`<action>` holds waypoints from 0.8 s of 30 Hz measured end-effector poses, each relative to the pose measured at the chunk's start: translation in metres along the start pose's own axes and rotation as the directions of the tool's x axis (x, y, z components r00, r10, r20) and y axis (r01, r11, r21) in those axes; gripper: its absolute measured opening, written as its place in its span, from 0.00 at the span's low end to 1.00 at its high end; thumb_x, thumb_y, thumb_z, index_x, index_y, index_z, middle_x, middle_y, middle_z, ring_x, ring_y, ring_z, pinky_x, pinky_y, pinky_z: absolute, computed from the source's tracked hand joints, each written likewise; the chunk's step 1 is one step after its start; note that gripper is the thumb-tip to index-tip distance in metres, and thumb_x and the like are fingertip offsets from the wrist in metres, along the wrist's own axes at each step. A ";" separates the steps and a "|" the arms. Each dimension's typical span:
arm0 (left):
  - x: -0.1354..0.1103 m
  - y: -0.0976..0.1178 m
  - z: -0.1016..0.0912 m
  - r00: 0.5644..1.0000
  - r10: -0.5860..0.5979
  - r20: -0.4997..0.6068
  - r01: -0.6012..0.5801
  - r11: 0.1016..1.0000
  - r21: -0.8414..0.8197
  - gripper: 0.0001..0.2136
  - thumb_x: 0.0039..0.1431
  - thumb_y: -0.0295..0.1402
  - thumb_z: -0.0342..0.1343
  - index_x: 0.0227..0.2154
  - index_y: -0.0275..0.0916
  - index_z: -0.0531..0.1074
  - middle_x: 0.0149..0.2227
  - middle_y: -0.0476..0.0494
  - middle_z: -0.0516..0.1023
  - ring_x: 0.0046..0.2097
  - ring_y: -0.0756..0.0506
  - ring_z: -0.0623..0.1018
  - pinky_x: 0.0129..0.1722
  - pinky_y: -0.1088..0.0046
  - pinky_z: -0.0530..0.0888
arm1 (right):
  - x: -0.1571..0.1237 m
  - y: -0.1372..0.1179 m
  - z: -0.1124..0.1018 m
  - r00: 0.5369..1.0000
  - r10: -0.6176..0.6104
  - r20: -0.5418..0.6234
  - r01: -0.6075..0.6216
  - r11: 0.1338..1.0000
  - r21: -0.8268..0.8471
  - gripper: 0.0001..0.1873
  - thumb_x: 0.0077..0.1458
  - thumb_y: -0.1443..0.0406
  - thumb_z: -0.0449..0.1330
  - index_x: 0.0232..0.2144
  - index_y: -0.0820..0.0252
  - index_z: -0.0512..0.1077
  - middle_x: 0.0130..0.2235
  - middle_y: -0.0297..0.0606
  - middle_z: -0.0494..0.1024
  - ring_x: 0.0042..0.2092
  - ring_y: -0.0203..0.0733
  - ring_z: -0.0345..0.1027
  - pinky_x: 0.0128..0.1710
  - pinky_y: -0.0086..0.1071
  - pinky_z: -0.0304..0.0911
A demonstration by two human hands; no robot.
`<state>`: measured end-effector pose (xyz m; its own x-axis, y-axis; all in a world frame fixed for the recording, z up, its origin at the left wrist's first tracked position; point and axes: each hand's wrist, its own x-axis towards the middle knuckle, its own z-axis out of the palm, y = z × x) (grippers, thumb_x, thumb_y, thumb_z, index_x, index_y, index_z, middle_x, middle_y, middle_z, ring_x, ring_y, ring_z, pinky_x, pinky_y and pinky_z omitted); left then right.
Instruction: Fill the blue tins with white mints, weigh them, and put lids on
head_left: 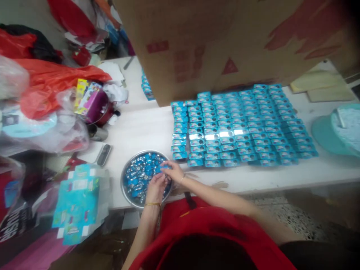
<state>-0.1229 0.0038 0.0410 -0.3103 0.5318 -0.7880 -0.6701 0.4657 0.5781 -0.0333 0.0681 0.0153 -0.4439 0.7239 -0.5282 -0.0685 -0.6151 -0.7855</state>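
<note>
Your left hand (156, 185) and right hand (174, 172) met over the right side of the round metal bowl (122, 183), fingertips close together. Your fingers were bent, but blur hid whether either hand gripped one of the small blue and silver pieces (140, 170), so I cannot tell. Those pieces filled the bowl, which sat at the near edge of the white table (132, 129). To the right of the bowl, you had blue packets (229, 140) laid in close rows, with a big cardboard box (208, 48) standing behind them. Flattened blue cartons (77, 204) lay left of the bowl, and a teal tub (323, 135) stood at the table's right.
</note>
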 end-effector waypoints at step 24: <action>0.087 -0.032 0.207 0.956 -0.030 0.292 -0.277 -0.413 0.867 0.13 0.47 0.42 0.60 0.27 0.35 0.75 0.37 0.31 0.78 0.42 0.37 0.78 0.38 0.67 0.70 | -0.062 -0.035 -0.217 0.970 -0.159 -0.186 0.110 0.962 -0.248 0.22 0.45 0.58 0.63 0.43 0.57 0.69 0.41 0.37 0.74 0.31 0.36 0.67 0.29 0.31 0.65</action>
<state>0.0107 0.1816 -0.0024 -0.0801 0.7008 -0.7088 0.9478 0.2737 0.1636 0.1908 0.1133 0.0055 -0.2530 0.8579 -0.4472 0.1069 -0.4346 -0.8943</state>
